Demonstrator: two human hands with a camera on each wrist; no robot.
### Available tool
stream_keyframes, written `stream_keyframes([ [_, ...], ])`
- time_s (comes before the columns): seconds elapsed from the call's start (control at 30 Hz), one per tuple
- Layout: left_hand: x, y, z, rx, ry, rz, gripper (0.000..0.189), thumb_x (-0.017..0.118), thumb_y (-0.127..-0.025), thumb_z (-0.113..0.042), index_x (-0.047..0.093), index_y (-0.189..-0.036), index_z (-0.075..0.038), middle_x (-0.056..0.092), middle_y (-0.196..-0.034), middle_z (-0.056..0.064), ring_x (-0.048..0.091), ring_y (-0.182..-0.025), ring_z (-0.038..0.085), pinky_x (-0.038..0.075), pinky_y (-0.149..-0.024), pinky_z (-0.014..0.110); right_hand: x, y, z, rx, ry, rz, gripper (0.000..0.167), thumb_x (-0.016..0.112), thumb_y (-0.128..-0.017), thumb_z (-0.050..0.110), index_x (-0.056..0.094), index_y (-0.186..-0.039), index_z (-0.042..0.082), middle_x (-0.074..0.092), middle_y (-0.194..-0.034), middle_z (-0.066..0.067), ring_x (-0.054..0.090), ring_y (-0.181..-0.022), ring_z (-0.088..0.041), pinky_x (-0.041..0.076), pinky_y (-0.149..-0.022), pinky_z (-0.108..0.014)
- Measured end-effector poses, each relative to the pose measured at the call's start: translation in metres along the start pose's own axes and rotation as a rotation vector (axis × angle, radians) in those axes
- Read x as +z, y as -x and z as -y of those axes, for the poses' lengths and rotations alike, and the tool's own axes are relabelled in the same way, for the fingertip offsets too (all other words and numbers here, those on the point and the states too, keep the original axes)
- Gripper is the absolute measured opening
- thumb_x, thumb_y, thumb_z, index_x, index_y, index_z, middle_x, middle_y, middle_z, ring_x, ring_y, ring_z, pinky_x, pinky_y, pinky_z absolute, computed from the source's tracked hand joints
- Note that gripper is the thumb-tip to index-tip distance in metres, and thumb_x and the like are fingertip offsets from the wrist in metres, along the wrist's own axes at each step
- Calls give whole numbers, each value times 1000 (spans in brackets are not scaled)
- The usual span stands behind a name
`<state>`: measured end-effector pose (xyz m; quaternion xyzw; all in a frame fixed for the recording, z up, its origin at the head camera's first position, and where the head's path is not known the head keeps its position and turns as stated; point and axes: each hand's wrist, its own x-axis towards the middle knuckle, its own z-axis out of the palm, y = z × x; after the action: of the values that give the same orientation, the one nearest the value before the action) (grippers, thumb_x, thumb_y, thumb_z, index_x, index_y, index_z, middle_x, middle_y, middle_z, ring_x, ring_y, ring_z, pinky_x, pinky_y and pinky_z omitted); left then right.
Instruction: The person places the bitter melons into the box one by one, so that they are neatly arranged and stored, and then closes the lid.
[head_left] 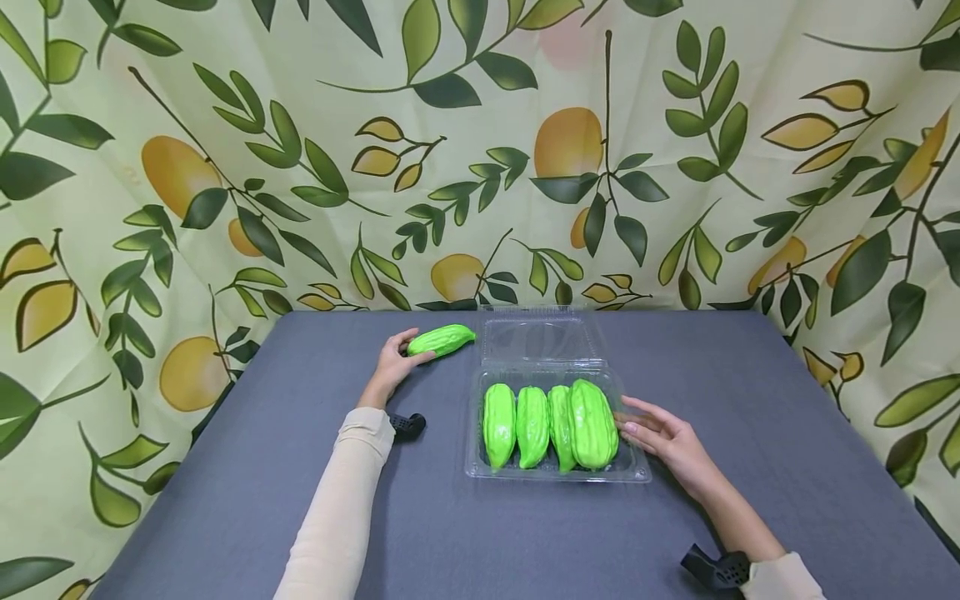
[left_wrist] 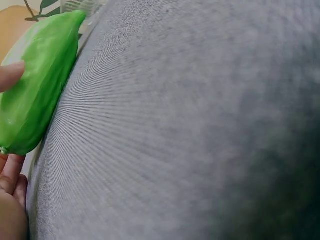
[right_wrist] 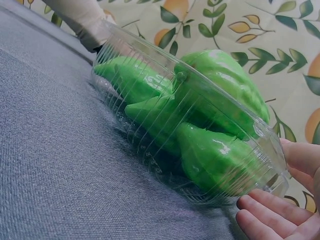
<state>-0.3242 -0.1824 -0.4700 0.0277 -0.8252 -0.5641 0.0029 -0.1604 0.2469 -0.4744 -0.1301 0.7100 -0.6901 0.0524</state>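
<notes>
My left hand grips a bright green, ridged gourd with a pointed tip, at the back of the table left of a clear plastic box. In the left wrist view, the thumb lies across this gourd while other fingers are by its lower end. Several similar gourds lie in the box, the right-hand one stacked higher. My right hand rests its fairly straight fingers against the box's right side. The right wrist view shows the fingers at the box corner.
The box's transparent lid is folded back, lying behind it. A grey cloth covers the table. Behind the table's far edge hangs a leaf-and-fruit patterned curtain. Black straps are on both wrists.
</notes>
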Motion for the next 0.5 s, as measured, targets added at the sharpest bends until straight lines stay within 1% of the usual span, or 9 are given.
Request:
stream_keyframes([
  [0.13,-1,0,-2,-22,3,30,66,74,-83,-16,46,-142,-9,46,-144,17,44,-131,30,35,-114,43,0,-2,0,-14,-18,3,48,53,-97,6,41,-142,-4,69,-111,20,66,-103,4,54,-86,-12],
  [0.23,-2,0,-2,-44,9,47,65,74,-83,-18,48,-141,-11,49,-144,18,46,-131,29,36,-113,42,0,-2,0,1,-4,-1,49,54,-97,9,40,-142,-5,69,-110,21,66,-103,5,54,-86,-12],
  [0.4,0,0,-2,-47,2,34,62,75,-83,-19,51,-139,-11,52,-142,17,48,-130,28,38,-112,40,0,-2,0,51,50,-30,53,57,-97,14,38,-142,-5,68,-108,24,65,-102,7,54,-86,-12],
  [0.5,2,1,-2,-53,7,19,61,76,-82,-19,52,-138,-12,52,-143,16,48,-130,28,39,-111,40,0,-1,0,50,58,-31,53,56,-97,15,38,-142,-6,67,-109,24,65,-102,7,54,-86,-12],
])
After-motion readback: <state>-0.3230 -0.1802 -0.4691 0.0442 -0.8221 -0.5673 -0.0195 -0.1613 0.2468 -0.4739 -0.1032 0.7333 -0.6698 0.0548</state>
